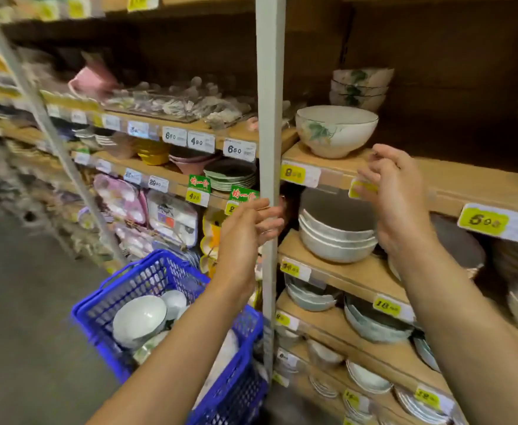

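The leaf-painted bowl (336, 131) you are reaching for is glazed ceramic, so expect it to be stiff, fairly heavy for its size, slick under the fingers and quick to chip if it knocks the grey post (270, 118) or the stack of matching bowls (360, 87) behind it. Take it with both hands low on its wall, one on each side, or with a thumb over the rim and fingers under the foot. Lift it straight up before you draw it out. It stands upright near the front edge of the wooden shelf (466, 182), just right of the post and above your right hand (395, 194). It is cream-white, wide and deep, with a thin dark line round the rim and green leaves on its side. Your right hand is raised with its fingers loosely bent and nothing in it. Its fingertips lie at the yellow price tag (362, 189) on the shelf edge, though the blur hides whether they touch it. Your left hand (245, 237) is also empty, with relaxed fingers beside the post.
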`<action>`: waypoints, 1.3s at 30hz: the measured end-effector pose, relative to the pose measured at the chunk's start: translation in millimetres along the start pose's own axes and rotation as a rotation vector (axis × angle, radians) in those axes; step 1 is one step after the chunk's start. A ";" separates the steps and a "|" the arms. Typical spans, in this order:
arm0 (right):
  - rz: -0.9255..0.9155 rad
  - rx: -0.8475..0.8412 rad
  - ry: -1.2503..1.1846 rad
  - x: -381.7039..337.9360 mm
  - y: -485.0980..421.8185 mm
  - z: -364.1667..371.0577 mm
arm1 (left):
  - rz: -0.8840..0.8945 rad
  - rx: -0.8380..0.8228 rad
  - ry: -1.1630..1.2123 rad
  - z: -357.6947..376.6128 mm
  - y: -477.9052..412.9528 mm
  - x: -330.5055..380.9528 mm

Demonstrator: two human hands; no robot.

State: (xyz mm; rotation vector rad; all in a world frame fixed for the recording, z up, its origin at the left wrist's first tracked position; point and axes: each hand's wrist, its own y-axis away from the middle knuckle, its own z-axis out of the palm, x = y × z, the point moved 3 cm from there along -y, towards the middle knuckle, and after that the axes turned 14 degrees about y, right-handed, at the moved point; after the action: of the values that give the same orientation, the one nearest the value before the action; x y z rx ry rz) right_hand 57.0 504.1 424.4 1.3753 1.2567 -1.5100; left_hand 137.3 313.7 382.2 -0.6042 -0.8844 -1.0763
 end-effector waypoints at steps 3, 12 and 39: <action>0.084 -0.140 -0.012 21.9 44.1 22.2 | -0.067 0.102 -0.093 -62.8 18.3 -8.8; 0.310 -0.496 0.092 81.7 154.8 131.0 | -0.226 0.380 -0.068 -246.9 45.7 -7.9; 0.849 -0.533 0.341 263.6 233.1 399.0 | -0.620 0.272 -0.492 -480.1 -98.3 29.8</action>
State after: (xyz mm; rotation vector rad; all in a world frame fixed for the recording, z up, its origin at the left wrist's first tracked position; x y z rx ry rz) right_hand 125.8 85.4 103.6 1.5304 0.9552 -0.3424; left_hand 203.1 -116.2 154.4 -0.3707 -1.6922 -1.3457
